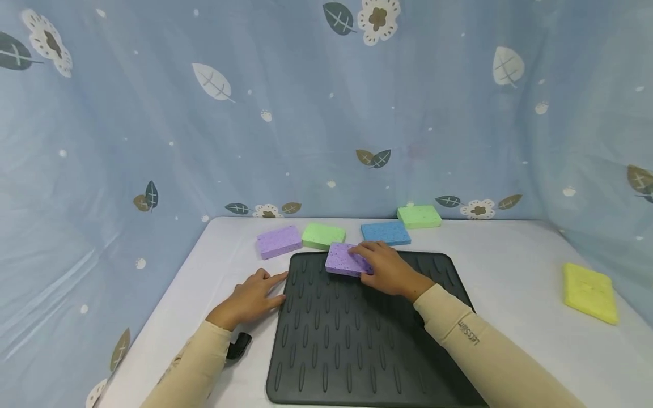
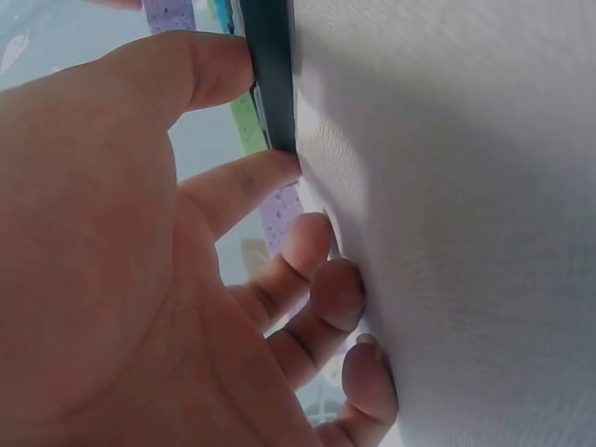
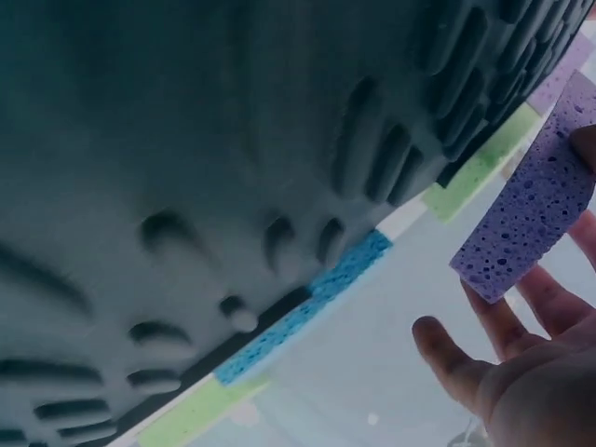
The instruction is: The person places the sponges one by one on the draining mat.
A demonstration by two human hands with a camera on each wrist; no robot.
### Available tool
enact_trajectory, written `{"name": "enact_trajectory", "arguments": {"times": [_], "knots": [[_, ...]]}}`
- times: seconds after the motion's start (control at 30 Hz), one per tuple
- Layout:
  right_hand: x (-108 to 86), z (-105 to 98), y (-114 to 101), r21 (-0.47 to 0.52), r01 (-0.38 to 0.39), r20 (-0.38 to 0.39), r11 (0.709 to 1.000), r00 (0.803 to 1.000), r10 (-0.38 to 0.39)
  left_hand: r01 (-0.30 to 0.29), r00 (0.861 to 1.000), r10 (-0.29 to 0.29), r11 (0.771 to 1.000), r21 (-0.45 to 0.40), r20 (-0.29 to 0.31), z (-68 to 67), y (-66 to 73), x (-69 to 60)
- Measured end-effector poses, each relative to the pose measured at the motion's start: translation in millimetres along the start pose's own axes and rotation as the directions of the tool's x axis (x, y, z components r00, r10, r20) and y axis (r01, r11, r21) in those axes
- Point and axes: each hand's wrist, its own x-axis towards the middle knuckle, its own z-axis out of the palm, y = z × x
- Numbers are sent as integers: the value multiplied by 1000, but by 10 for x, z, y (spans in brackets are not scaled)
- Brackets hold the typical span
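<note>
My right hand (image 1: 390, 269) holds a purple sponge (image 1: 344, 259) over the far part of a black ridged mat (image 1: 326, 334). In the right wrist view, this sponge (image 3: 535, 200) is raised off the mat, with the thumb on one face and fingers (image 3: 494, 317) behind it. At the mat's left edge (image 2: 270, 74), the thumb and index finger of my left hand (image 1: 250, 300) touch the rim. The other fingers of that hand bend loosely near the white tabletop. Behind the mat lie another purple sponge (image 1: 279, 242), a green sponge (image 1: 323, 235) and a blue sponge (image 1: 385, 233).
A second green sponge (image 1: 419, 216) lies at the table's back edge. Far to the right is a yellow sponge-like block (image 1: 590, 292). The white table (image 1: 515, 317) meets a blue patterned curtain (image 1: 306, 113) at the back. A black object (image 1: 238, 344) shows beside the left wrist.
</note>
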Motion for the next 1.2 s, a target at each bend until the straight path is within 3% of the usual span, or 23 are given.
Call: {"name": "enact_trajectory", "arguments": {"times": [0.3, 1.2], "knots": [[161, 45, -109, 59, 77, 52, 995, 995, -80, 22, 1000, -21, 1000, 9, -4, -32, 0, 15], [340, 192, -207, 59, 96, 169, 994, 980, -105, 58, 998, -58, 998, 5, -5, 60, 3, 50]]}}
